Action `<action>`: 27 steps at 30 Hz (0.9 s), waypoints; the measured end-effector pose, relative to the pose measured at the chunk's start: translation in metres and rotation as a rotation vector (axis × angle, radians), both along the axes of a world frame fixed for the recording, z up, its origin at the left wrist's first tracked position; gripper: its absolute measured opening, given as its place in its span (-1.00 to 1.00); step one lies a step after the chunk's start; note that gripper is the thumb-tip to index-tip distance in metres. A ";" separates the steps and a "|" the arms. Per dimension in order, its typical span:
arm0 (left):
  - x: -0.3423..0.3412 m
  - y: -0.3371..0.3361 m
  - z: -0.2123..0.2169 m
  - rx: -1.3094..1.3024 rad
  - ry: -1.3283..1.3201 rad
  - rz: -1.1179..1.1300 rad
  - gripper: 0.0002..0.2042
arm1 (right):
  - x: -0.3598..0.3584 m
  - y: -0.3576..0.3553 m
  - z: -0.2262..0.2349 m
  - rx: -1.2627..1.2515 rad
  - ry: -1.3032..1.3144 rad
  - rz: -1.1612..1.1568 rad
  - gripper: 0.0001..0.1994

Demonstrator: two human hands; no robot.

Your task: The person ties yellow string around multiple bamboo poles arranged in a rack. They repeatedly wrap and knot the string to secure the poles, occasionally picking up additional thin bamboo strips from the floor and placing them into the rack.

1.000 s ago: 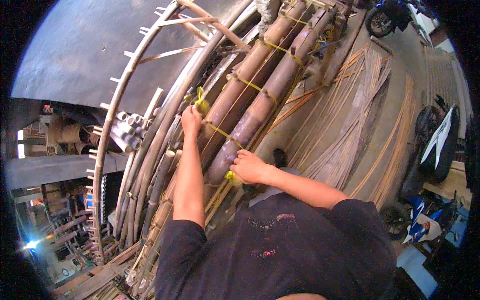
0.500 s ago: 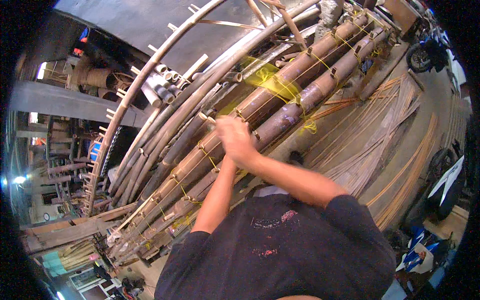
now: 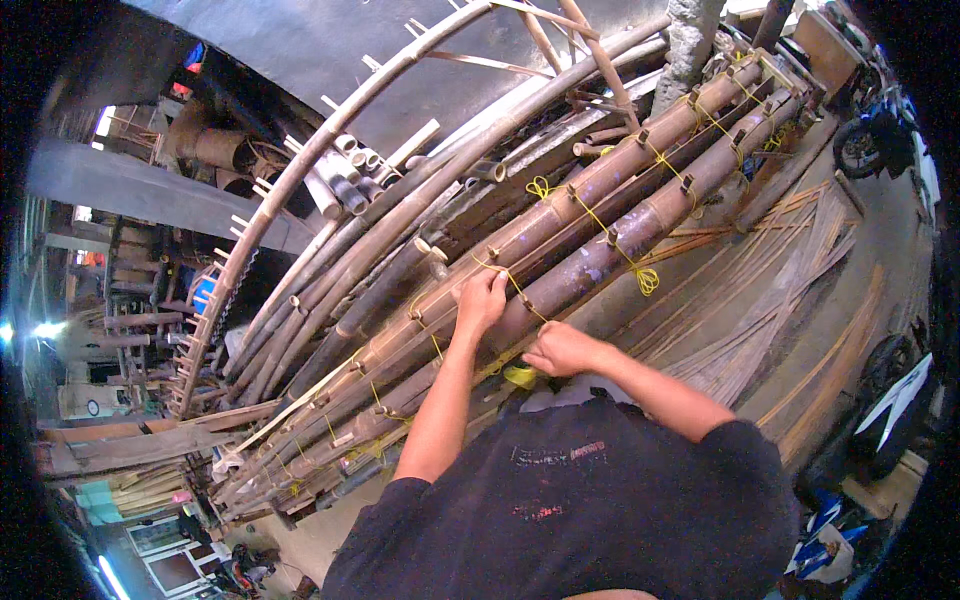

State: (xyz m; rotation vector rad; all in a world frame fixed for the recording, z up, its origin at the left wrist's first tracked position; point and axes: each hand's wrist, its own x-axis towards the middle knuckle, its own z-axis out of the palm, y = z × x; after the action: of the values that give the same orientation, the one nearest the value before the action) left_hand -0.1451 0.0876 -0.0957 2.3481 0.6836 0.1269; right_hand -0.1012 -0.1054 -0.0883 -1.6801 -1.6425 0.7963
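Two long brown bamboo poles lie side by side on a slant, the farther pole and the nearer pole, with short pegs standing along them. Yellow cord crosses from one to the other. At the farther pole my left hand is closed, its fingertips pinching the cord beside a peg. My right hand makes a fist around the cord, just on the near side of the nearer pole. Below that fist hangs a yellow cord bundle. What lies inside the fist is hidden.
Looped cord ends hang off the nearer pole. Beyond the poles are stacked bamboo lengths and a curved pegged pole. Thin strips lie on the floor at right, near a motorcycle wheel.
My hands, together and blurred above the farther pole before, are now apart: the right has come down toward me, the left stays by the peg. The yellow blur over the poles is gone.
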 end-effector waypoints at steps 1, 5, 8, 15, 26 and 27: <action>0.004 -0.001 0.009 -0.065 -0.018 -0.014 -0.74 | -0.012 -0.004 -0.049 0.216 -0.112 -0.116 -0.60; 0.047 0.021 0.049 -0.420 -0.453 0.013 -0.77 | -0.024 0.013 -0.022 0.031 0.143 -0.272 -0.59; 0.094 0.066 0.030 -0.451 -0.394 0.189 -0.78 | -0.028 0.002 -0.027 0.144 -0.126 -0.283 -0.64; 0.048 0.109 -0.008 0.081 -0.131 -0.042 -0.67 | -0.093 0.025 -0.013 0.076 -0.339 -0.453 -0.75; -0.154 0.064 0.038 0.425 0.229 -0.129 -0.61 | -0.188 0.185 0.022 0.740 0.132 -1.230 -0.78; -0.162 0.077 0.005 0.347 0.153 -0.043 -0.62 | -0.192 0.208 0.044 0.575 0.084 -0.955 -0.76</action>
State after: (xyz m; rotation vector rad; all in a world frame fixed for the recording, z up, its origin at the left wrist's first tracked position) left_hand -0.3076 0.1645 -0.0906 2.7257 0.7324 0.0491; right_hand -0.2928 0.1023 -0.0441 -1.6753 -0.7167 -0.0799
